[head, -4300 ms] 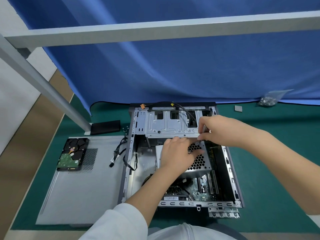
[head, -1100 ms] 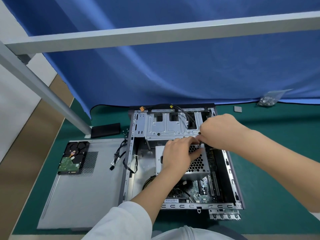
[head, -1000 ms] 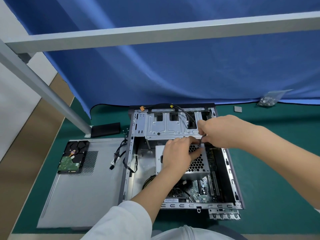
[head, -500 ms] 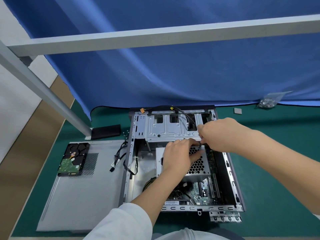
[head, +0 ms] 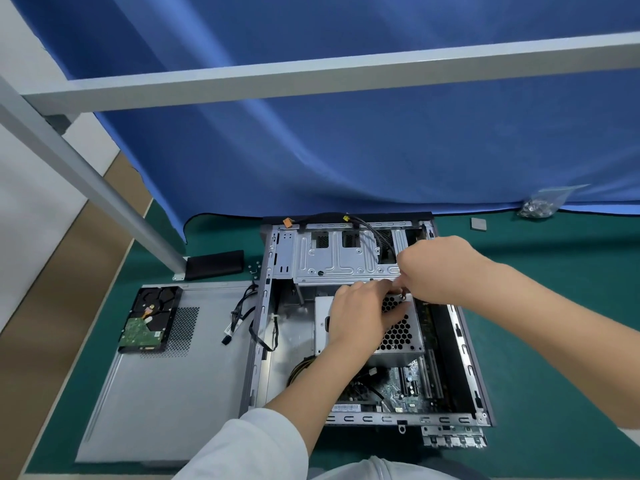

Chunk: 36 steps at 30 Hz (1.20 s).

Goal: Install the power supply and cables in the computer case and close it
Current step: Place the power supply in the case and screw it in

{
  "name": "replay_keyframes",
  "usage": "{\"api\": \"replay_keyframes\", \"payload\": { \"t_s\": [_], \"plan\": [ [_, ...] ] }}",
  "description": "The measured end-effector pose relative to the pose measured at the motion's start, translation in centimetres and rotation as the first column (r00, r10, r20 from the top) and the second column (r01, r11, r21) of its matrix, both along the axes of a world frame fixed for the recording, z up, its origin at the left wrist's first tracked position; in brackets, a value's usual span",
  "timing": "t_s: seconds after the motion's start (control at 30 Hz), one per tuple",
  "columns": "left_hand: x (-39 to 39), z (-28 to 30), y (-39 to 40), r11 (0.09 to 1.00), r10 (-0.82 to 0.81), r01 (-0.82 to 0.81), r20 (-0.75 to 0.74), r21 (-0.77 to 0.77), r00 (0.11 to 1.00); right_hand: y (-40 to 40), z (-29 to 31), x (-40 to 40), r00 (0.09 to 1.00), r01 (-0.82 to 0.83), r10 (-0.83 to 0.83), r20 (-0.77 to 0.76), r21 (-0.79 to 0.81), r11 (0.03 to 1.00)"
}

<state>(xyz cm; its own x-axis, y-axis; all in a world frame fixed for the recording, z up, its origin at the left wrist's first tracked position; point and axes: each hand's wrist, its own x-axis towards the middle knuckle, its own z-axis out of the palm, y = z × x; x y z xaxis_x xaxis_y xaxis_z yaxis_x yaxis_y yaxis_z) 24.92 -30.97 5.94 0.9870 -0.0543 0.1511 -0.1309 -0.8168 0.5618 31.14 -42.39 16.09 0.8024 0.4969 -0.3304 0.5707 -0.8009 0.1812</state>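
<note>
An open case lies on its side on a green mat, with a perforated power supply seated inside it. The left hand rests on the supply's top, fingers curled toward its far edge. Just beyond it, touching fingertips, the right hand pinches something small at the supply's far right corner; what it grips is too small to tell. Past both hands sits the drive cage, black cables looped across it. Nearer the wrist of the left hand, the motherboard shows below the supply. Left of that hand, loose cables spill over the case wall onto the detached side panel, which carries a hard drive. Far right of the right hand lies a bag of screws.
</note>
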Motion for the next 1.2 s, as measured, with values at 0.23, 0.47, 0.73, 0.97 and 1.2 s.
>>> {"api": "replay_keyframes", "payload": {
  "t_s": [0.23, 0.47, 0.73, 0.97, 1.2],
  "plan": [
    [0.1, -0.1, 0.1, 0.999, -0.027, 0.029, -0.059, 0.034, 0.998, -1.0, -0.1, -0.4, 1.000, -0.029, 0.029, 0.010, 0.068, 0.997],
    [0.1, -0.2, 0.1, 0.999, -0.029, 0.030, -0.067, 0.019, 0.997, -1.4, -0.7, -1.1, 0.992, 0.126, -0.127, -0.006, 0.137, 0.982],
    [0.2, 0.7, 1.1, 0.942, -0.076, 0.011, -0.183, -0.335, 0.980, -1.6, 0.8, -0.7, 0.974, 0.225, -0.220, -0.050, 0.318, 0.921],
    [0.6, 2.5, 4.8, 0.845, -0.024, -0.113, -0.248, -0.522, 0.968, 0.8, 1.2, 0.6, 0.834, 0.497, -0.095, -0.544, 0.663, 0.560],
    [1.4, 2.4, 11.3, 0.942, 0.025, -0.082, -0.177, -0.325, 0.984, 7.3, -2.7, 2.2, 0.588, 0.600, 0.171, -0.791, 0.568, 0.563]
  ]
}}
